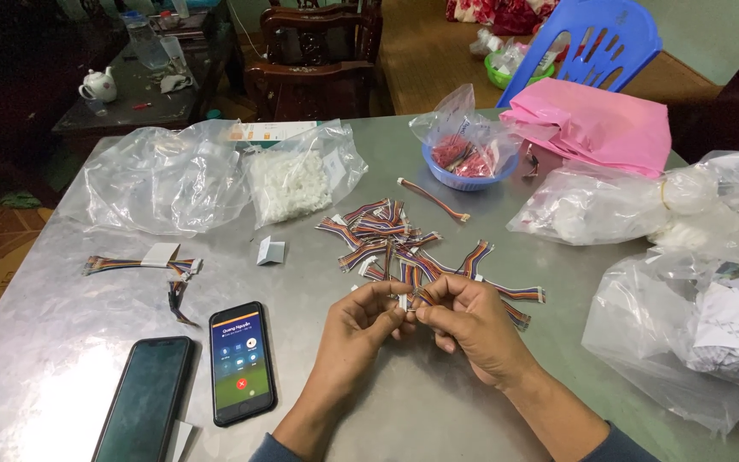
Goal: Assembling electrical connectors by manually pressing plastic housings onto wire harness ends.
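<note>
1. Pinching a multicoloured ribbon cable [422,296] between them, the left hand [361,321] and right hand [464,325] meet at counter centre, near edge; fingers of both are clamped on the cable and its small white connector [403,300].
2. Handling, as judged: the cable is light, thin and limp; the connector is rigid, small and likely slippery. Grip the plastic housing, not the wires.
3. More such cables lie in a loose pile [387,235] just beyond the hands.
4. A bundled cable set [138,265] lies far left; two phones [241,359] lie near left.
5. Hard to make out: the connector's pins, hidden by fingertips; contents of the clear bags [164,175], blurred by plastic.
</note>
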